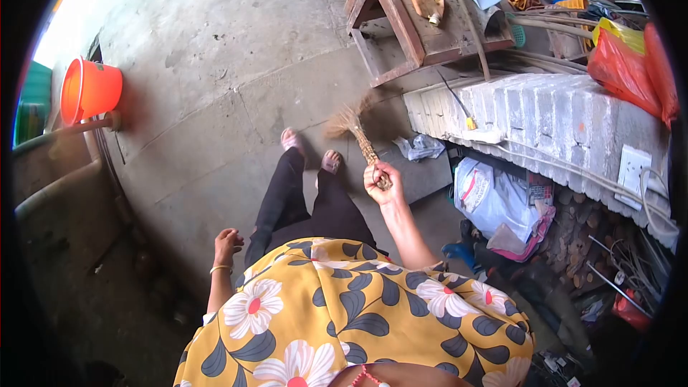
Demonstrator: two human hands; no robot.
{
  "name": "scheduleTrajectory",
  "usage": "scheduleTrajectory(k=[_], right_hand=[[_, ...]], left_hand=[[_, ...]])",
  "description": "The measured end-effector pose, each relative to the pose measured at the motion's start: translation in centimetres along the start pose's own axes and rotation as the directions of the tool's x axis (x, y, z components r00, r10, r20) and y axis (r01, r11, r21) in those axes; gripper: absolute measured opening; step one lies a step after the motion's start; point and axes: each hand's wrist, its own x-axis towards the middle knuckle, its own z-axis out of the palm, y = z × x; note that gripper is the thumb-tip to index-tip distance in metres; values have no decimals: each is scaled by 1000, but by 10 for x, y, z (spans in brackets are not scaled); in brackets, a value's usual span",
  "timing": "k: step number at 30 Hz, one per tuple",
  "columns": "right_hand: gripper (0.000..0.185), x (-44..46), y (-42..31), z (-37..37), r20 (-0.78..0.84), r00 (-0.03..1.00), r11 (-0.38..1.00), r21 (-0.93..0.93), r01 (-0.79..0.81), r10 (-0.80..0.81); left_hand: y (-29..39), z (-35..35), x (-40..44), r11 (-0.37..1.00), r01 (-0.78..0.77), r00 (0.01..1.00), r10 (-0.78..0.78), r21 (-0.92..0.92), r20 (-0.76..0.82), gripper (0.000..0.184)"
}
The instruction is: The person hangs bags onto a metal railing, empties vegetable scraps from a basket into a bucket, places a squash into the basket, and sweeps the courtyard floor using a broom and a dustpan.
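Observation:
A short straw hand broom (365, 145) is in my right hand (383, 182), whose fingers wrap round its handle. The bristles point up and to the left, above the concrete floor (236, 122), near my feet. My left hand (228, 244) hangs beside my left thigh with its fingers curled in; whether it holds anything is too small to tell. A crumpled clear plastic bag (420, 147) lies just right of the broom.
An orange bucket (92, 91) stands at the left. A wooden stool (448, 36) bearing a glove (426, 1) is at the upper right. A ribbed grey ledge (545, 111) with red bags (627, 64) runs along the right, above a white bag (491, 197).

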Motion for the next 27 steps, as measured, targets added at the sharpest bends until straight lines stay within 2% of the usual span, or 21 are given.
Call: scheduleTrajectory(k=[1, 4, 5, 8, 10, 11, 12, 14, 16, 19, 20, 21, 23, 27], right_hand=[[13, -2, -1, 2, 50, 998, 997, 63, -49, 46], [18, -30, 2, 16, 22, 998, 958, 282, -56, 52], [19, -38, 7, 22, 51, 999, 965, 264, -9, -5], [20, -47, 25, 67, -16, 998, 966, 253, 56, -54], [20, -35, 35, 94, -108, 991, 936, 337, 105, -73], [17, -18, 31, 100, -110, 994, 893, 445, 65, -17], [17, 8, 25, 94, -78, 992, 928, 353, 120, -98], [22, 74, -2, 63, -218, 970, 937, 304, 172, -107], [16, 121, -16, 59, -114, 975, 980, -75, 183, -191], [13, 163, -35, 63, -50, 994, 995, 10, 103, -102], [14, 167, -35, 72, -118, 990, 995, 45, 84, -78], [15, 168, -32, 78, -116, 986, 993, 12, 120, -118], [17, 167, -29, 83, -173, 969, 983, -77, 166, -177], [26, 162, -33, 82, -155, 975, 973, -191, 130, -161]], left_hand=[[5, -4, 4, 999, 19, 999, -20, -31, -27, 19], [29, -8, 20, 998, 37, 998, -40, -47, -53, 21], [38, -11, 28, 998, 38, 998, -41, -53, -52, 22], [81, -12, 72, 999, 35, 999, -35, -14, 23, 23], [113, -9, 91, 1000, -20, 998, 21, -13, 59, 23], [137, -5, 97, 998, -60, 997, 62, -26, 49, 22], [160, 0, 97, 998, -58, 997, 59, -28, 51, 22], [198, 5, 91, 977, -191, 979, 196, -90, 53, 18], [212, -3, 94, 978, -191, 978, 197, -88, 65, 19], [212, -16, 100, 976, -179, 981, 186, -121, 47, 19], [207, -24, 103, 976, -168, 984, 174, -137, 28, 17], [200, -31, 106, 976, -169, 984, 175, -134, 28, 17], [179, -42, 114, 979, -64, 998, 60, -194, -25, 20], [134, -57, 127, 949, -35, 998, 17, -315, -58, 17]])
